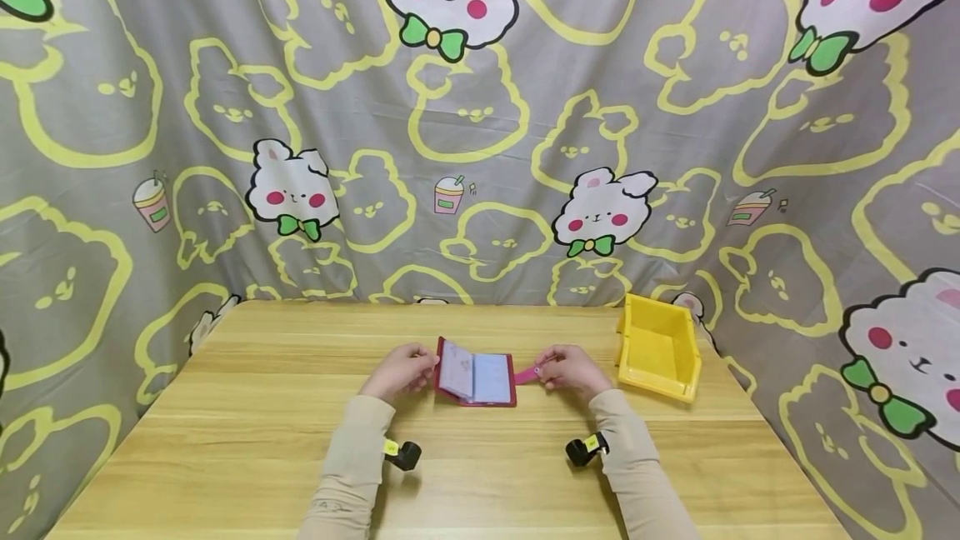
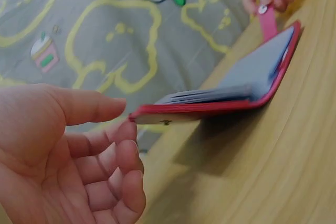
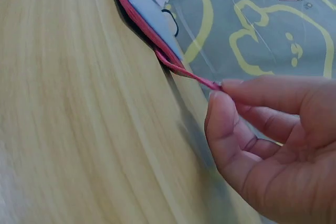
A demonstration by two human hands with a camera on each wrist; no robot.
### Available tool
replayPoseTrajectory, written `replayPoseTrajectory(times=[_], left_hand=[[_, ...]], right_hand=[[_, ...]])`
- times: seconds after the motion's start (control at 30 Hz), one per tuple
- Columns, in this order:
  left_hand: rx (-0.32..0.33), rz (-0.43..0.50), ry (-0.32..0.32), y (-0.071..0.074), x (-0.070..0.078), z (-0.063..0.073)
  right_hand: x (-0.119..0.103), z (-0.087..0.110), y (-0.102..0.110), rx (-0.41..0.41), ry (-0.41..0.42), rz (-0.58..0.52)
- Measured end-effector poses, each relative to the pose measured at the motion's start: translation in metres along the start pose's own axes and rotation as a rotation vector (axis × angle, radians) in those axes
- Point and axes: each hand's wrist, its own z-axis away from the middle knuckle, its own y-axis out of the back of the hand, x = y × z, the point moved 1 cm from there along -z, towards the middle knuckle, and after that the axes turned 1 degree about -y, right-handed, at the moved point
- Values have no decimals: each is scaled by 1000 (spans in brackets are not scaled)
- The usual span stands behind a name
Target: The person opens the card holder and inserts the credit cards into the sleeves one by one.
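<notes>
A red card holder lies spread apart on the table between the two hands, its clear sleeves showing inside. My left hand pinches the outer edge of its left cover, which is tilted up with several sleeves leaning on it. In the left wrist view a small metal snap shows on that cover's outer face. From the right cover runs a pink strap with a snap near its tip. Thumb and forefinger of my right hand pinch the strap's end, drawing it out to the right in the right wrist view.
A yellow plastic bin stands on the wooden table, to the right of my right hand. Behind the table's far edge hangs a grey patterned curtain. A small black camera is strapped on each wrist.
</notes>
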Motion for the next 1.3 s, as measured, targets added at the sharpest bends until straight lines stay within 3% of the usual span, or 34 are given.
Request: replayPoseTrajectory(times=[0.27,0.5,0.7,0.87,1.03,1.17,1.3], left_hand=[[-5,-88,-166,-30,21,2],[-55,-200,-280,-55,21,2],[-88,-312,-354,-65,13,-1],[-76,-358,-364,-68,6,-2],[-85,-363,-321,-69,2,-4],[-101,-351,-289,-70,0,-5],[-95,-344,-269,-71,-2,-6]], right_hand=[[7,-1,6,-128,27,-250],[13,-5,7,-114,13,-266],[12,-3,7,-124,9,-286],[12,-2,7,-118,-4,-301],[13,-3,4,-153,27,-269],[12,-3,0,-177,45,-209],[8,-4,-5,-149,49,-119]])
